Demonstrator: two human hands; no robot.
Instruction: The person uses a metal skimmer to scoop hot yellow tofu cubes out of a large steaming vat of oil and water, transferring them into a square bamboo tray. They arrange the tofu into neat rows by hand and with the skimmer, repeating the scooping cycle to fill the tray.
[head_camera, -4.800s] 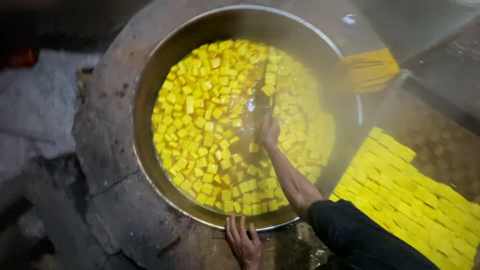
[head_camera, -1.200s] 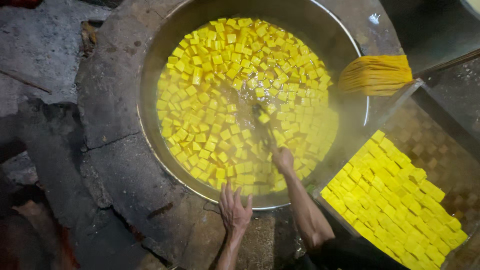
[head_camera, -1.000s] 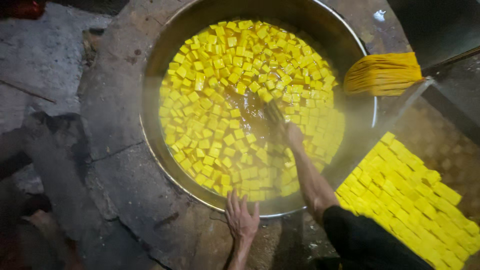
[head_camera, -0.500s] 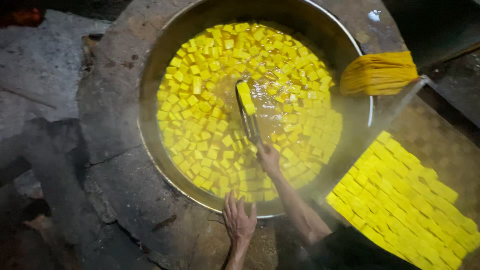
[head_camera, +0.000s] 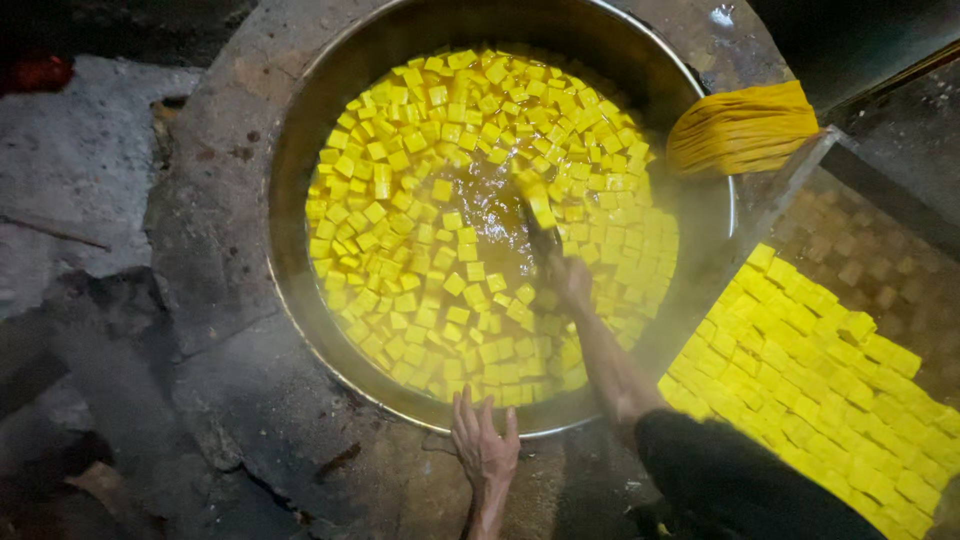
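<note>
A wide metal pan (head_camera: 300, 130) set in a stone hearth holds steaming yellow liquid full of several floating yellow cubes (head_camera: 400, 230). My right hand (head_camera: 572, 283) reaches over the pan and grips the handle of a stirring paddle (head_camera: 538, 210), whose yellow-stained blade sits in a gap among the cubes near the pan's middle. My left hand (head_camera: 484, 450) lies flat, fingers spread, on the stone rim just below the pan's near edge and holds nothing.
A tray (head_camera: 900, 270) to the right carries tight rows of yellow cubes (head_camera: 810, 390). A yellow cloth bundle (head_camera: 742, 128) rests by the pan's right rim. Rough stone hearth (head_camera: 220, 360) surrounds the pan; dark rubble lies at the left.
My right hand has swept the paddle around in the liquid, and a gap among the cubes has opened near the middle. My left hand has stayed on the rim.
</note>
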